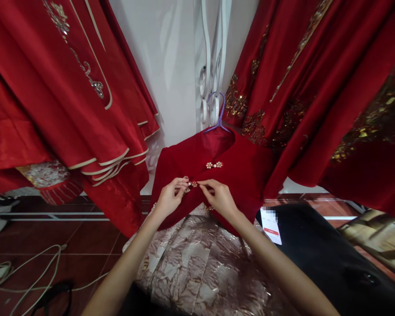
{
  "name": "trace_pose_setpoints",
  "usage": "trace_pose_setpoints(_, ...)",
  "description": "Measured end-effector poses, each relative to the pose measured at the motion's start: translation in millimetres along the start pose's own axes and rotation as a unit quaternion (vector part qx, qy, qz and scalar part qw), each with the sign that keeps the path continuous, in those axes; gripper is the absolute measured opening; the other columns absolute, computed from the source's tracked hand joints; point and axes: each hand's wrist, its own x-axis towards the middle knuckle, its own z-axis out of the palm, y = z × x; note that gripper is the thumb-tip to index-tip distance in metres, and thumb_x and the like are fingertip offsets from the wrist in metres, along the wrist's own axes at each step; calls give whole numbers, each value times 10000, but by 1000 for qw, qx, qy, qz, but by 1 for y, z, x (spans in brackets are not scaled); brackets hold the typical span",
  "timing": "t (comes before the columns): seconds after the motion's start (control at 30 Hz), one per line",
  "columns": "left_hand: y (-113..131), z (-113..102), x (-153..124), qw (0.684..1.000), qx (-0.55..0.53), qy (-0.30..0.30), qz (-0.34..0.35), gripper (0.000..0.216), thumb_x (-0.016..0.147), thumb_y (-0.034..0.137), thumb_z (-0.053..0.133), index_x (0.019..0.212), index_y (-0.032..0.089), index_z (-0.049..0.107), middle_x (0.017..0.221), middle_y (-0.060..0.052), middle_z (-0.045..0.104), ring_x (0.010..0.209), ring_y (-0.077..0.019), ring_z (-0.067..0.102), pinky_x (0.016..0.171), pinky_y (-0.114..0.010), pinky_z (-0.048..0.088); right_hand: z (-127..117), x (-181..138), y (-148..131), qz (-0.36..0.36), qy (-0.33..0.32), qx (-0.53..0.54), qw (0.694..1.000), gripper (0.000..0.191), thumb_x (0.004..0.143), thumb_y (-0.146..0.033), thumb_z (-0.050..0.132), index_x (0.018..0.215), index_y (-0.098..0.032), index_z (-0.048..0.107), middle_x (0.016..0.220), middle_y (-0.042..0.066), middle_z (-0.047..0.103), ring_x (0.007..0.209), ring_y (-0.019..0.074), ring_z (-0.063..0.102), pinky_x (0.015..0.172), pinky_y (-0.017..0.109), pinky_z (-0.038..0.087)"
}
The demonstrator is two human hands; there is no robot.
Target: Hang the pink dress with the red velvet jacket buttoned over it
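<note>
A dark red velvet jacket [184, 153] hangs on a purple hanger [220, 115] in front of me. At its neck, a pearl and gold flower clasp [214, 165] joins the two front edges. Below it, both my hands pinch at a second flower clasp [194, 184]. My left hand [171, 196] has its fingers closed on the left part of this clasp. From the other side, the fingertips of my right hand [220, 196] grip its right end. Whether its halves are joined I cannot tell. Lower down, another clasp [210, 208] sits near the right front edge.
Beneath the jacket spreads a shiny pinkish-beige crinkled fabric [197, 259]. Red garments [85, 114] with cream piping hang left, sequined red garments [299, 87] right. A phone [271, 226] lies on a black surface [319, 245]. White cables [52, 272] trail over the tiled floor.
</note>
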Motion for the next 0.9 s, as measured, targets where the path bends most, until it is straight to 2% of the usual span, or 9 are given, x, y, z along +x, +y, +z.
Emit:
trace_pose_setpoints(0.07,2,-9,-2,997,59,-44,0,185,840,192,481,961,186,620,960,-61,712,885,-156,673,811,-286,524,-13,-12,5,9,-16,-8,1000,239,903,-268,466,1006,-224,677,1004,44,698,833,158,668,724,278,536)
trace_pose_setpoints(0.17,1,-20,-6,982,147,-114,-19,241,783,81,437,851,200,635,869,-39,709,820,-154,661,760,-260,499,-26,-29,15,55,-52,-70,995,194,869,-253,510,949,-226,685,871,36,712,746,171,664,697,301,512)
trace_pose_setpoints(0.27,-7,-24,-11,967,203,-143,-55,298,699,6,435,826,198,623,769,-23,684,732,-148,640,683,-245,470,-26,-39,23,112,-85,-138,980,159,809,-272,602,944,-220,668,817,40,708,710,185,657,645,296,479)
trace_pose_setpoints(0.37,-19,-21,-14,958,215,-169,-82,237,656,24,511,793,197,598,712,-7,665,667,-145,625,622,-234,447,-18,-41,27,130,-91,-192,968,186,755,-282,672,926,-215,646,854,54,689,727,192,646,602,277,442)
trace_pose_setpoints(0.5,-27,-10,-19,960,178,-191,-104,188,611,101,623,757,204,564,678,12,655,614,-137,618,542,-208,421,-11,-41,27,112,-99,-223,963,91,746,-217,669,827,-228,628,877,43,675,749,180,630,578,249,399)
trace_pose_setpoints(0.6,-20,4,-21,968,150,-170,-106,255,596,113,659,803,204,541,627,43,624,544,-123,590,506,-205,405,-9,-41,32,118,-95,-195,969,95,754,-166,638,826,-223,613,808,23,683,721,165,632,577,235,398)
trace_pose_setpoints(0.73,-4,20,-21,969,186,-143,-73,241,606,42,616,778,189,532,633,30,618,602,-134,606,580,-226,426,-5,-40,45,143,-102,-80,981,54,769,-160,600,808,-197,604,696,18,681,637,154,642,582,239,453)
trace_pose_setpoints(0.83,3,26,-21,965,213,-134,-69,192,617,45,602,738,185,548,647,18,623,613,-138,602,590,-235,421,-5,-39,48,157,-104,-4,982,26,755,-170,610,777,-180,621,723,47,702,661,164,663,613,256,498)
trace_pose_setpoints(0.9,4,29,-22,963,224,-129,-83,164,620,55,605,715,180,559,630,12,623,602,-141,598,587,-238,418,-7,-39,44,156,-130,55,978,37,759,-185,614,780,-172,642,751,55,717,691,165,675,652,268,520)
